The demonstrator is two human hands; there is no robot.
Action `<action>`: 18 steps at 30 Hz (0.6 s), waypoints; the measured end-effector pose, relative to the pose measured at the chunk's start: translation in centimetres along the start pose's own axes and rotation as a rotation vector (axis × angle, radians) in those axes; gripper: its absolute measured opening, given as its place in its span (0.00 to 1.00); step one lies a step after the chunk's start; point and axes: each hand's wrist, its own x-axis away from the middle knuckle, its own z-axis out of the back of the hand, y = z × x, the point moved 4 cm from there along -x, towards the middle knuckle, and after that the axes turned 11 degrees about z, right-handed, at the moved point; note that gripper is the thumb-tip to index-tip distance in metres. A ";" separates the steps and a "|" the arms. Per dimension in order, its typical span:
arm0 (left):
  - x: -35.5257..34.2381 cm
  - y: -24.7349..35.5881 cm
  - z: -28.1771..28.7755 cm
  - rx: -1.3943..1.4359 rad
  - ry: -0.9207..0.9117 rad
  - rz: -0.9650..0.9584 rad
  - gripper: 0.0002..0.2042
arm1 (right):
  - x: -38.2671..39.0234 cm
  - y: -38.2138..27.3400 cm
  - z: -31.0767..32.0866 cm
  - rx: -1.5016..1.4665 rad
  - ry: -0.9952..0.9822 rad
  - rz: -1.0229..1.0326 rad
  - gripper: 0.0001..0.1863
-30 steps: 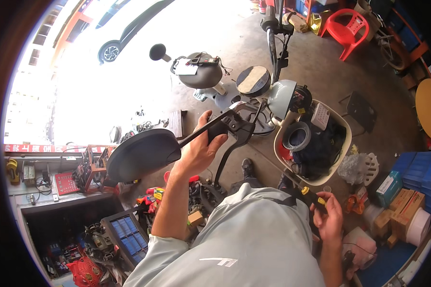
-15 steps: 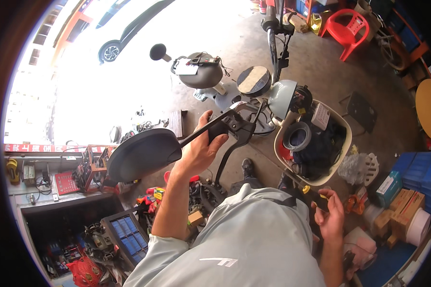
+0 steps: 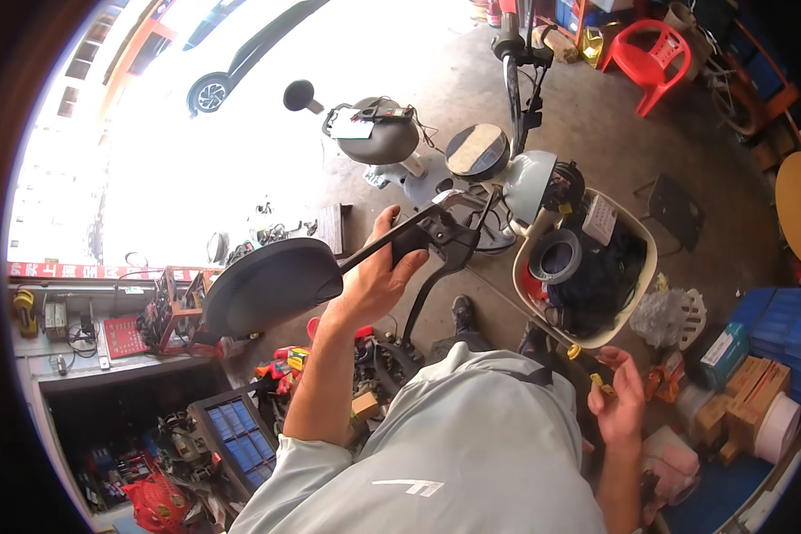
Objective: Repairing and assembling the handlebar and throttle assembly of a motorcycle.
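Left of the cream basket (image 3: pixel 653 251), our left hand (image 3: pixel 372 280) wraps a handlebar grip (image 3: pixel 408 243); below the basket, our right hand (image 3: pixel 621 405) — half-curled — holds a screwdriver (image 3: pixel 575 352), by its handle, it seems.

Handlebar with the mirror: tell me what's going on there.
A person's left hand is around the black handlebar grip, beside the black mirror. The right hand holds a yellow-and-black tool below the cream basket. The basket holds a grey ring-shaped roll and dark cloth.
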 end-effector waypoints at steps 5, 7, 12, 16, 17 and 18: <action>0.1 -0.1 0.3 -0.097 0.055 -0.068 0.33 | -0.7 0.1 3.5 0.022 -0.149 -0.155 0.18; 0.1 0.2 0.2 -0.020 0.008 0.010 0.33 | -0.5 0.8 2.2 -0.048 -0.129 -0.199 0.17; 0.1 0.0 0.2 -0.068 -0.008 0.032 0.34 | -0.8 -0.2 2.8 -0.069 -0.049 -0.049 0.14; -0.2 -0.3 0.0 -0.070 0.000 -0.009 0.34 | -0.5 0.3 0.7 -0.040 -0.027 -0.021 0.14; -0.3 -0.3 0.0 -0.071 0.001 -0.009 0.34 | -0.4 -0.2 0.4 -0.009 0.104 0.143 0.17; -0.2 -0.4 0.0 -0.068 -0.002 0.005 0.34 | -0.5 0.1 1.6 -0.009 0.019 0.123 0.17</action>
